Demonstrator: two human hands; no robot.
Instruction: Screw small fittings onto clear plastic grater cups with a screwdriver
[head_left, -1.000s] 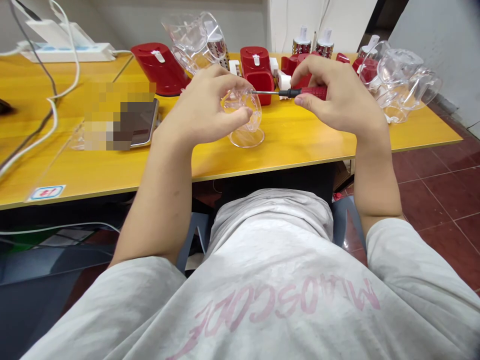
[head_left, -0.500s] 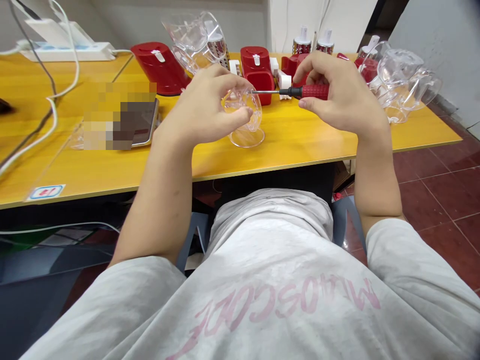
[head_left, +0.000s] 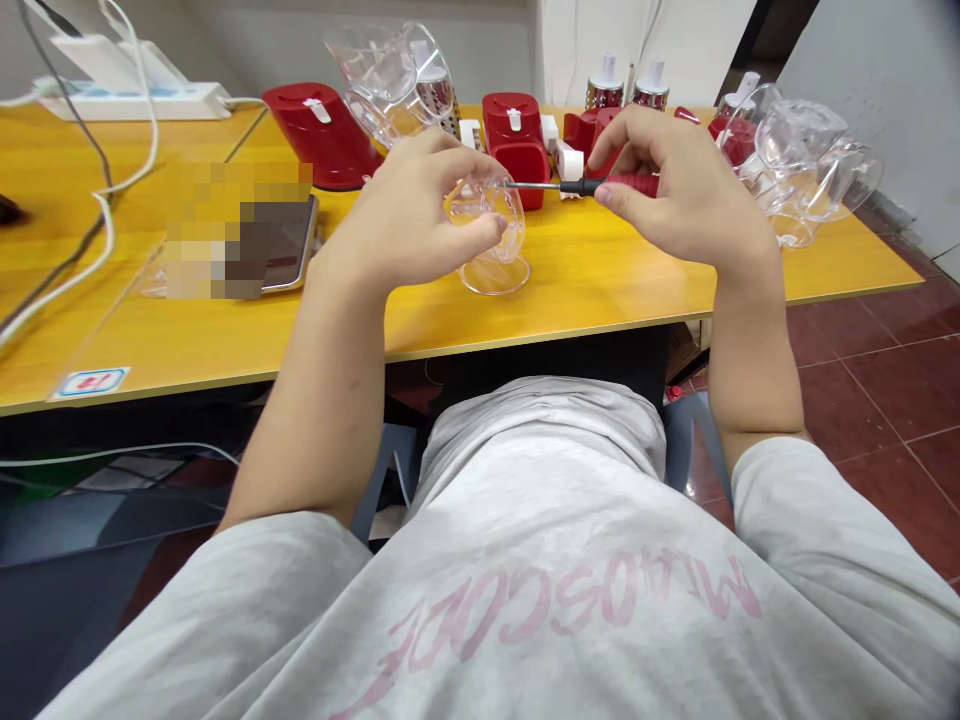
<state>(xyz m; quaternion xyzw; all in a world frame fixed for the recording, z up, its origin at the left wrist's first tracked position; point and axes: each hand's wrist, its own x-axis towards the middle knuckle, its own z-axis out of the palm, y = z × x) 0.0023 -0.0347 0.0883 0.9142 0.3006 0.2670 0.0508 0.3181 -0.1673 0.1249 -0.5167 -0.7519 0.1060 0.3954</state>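
Note:
My left hand [head_left: 427, 215] grips a clear plastic part [head_left: 510, 225] with a round rim, its fingers over the top and thumb along the near side. The lower ring of that part stands on or just above the yellow table. In my right hand [head_left: 660, 190] is a screwdriver [head_left: 577, 187] with a red and black handle, held level between thumb and fingers. Its metal shaft points left, and the tip meets the upper edge of the clear part. Whether a screw sits at the tip is too small to tell.
Behind my hands stand red housings [head_left: 319, 140], another red housing [head_left: 512, 125] and perforated metal drums [head_left: 604, 90]. Clear plastic parts are stacked at back left [head_left: 394, 85] and at right [head_left: 810, 165]. A phone [head_left: 289, 250], partly blurred, and a power strip [head_left: 142, 103] lie on the left of the yellow table [head_left: 585, 285].
My right thumb and fingers have shifted slightly around the screwdriver handle, covering more of it. The clear part and my left hand stay in place.

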